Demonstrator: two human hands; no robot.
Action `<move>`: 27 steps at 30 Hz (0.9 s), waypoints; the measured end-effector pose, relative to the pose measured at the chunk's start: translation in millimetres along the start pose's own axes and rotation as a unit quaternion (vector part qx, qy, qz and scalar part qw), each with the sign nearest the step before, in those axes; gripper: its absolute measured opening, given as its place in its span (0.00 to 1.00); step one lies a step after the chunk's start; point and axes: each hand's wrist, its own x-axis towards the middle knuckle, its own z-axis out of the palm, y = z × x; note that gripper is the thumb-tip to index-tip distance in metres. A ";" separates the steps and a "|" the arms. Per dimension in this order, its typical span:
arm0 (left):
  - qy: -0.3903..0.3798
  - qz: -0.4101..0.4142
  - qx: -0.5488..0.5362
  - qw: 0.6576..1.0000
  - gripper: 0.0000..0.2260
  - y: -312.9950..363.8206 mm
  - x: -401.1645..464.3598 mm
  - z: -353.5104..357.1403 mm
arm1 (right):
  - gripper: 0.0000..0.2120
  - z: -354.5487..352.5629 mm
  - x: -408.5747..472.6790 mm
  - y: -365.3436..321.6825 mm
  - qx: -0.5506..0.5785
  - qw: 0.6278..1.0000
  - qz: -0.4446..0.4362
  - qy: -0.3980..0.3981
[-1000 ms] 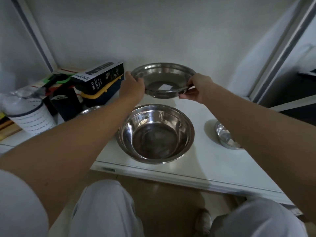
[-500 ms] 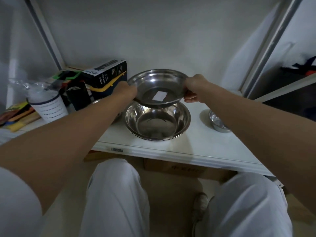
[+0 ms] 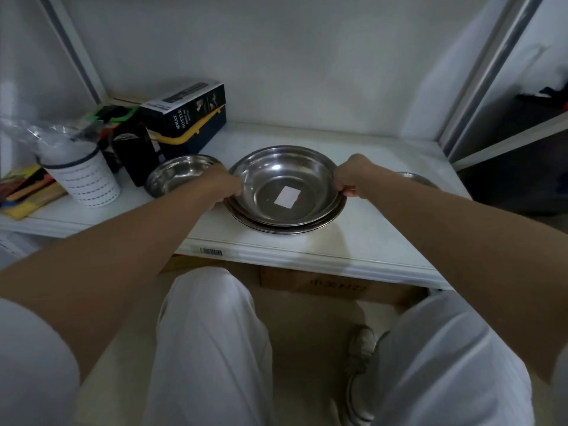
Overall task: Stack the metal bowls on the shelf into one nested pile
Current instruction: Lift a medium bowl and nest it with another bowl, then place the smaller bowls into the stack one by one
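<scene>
Between my two hands sits the labelled bowl [image 3: 284,182], nested in the larger bowl [image 3: 322,222] on the white shelf [image 3: 353,241]. My left hand [image 3: 219,184] pinches its left rim and my right hand [image 3: 353,176] pinches the right rim, both clenched on it. A blank white sticker [image 3: 287,197] lies in its bottom. Just left stands another metal bowl [image 3: 176,175]; behind that, a dark box [image 3: 187,110] reads "SPRAY BOTTLE".
</scene>
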 end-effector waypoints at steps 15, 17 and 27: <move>0.111 0.093 0.141 0.979 0.08 -3.6 20.6 -4.4 | 0.11 10.8 11.8 -0.2 -0.126 0.987 -0.086 0.045; 0.154 0.056 0.132 0.978 0.14 -13.0 25.8 -20.7 | 0.11 15.5 14.0 -5.6 -0.120 0.986 -0.105 0.053; 0.184 -0.138 0.103 0.968 0.30 -86.5 62.1 -57.5 | 0.04 72.4 13.9 -68.7 -0.073 0.979 -0.191 -0.002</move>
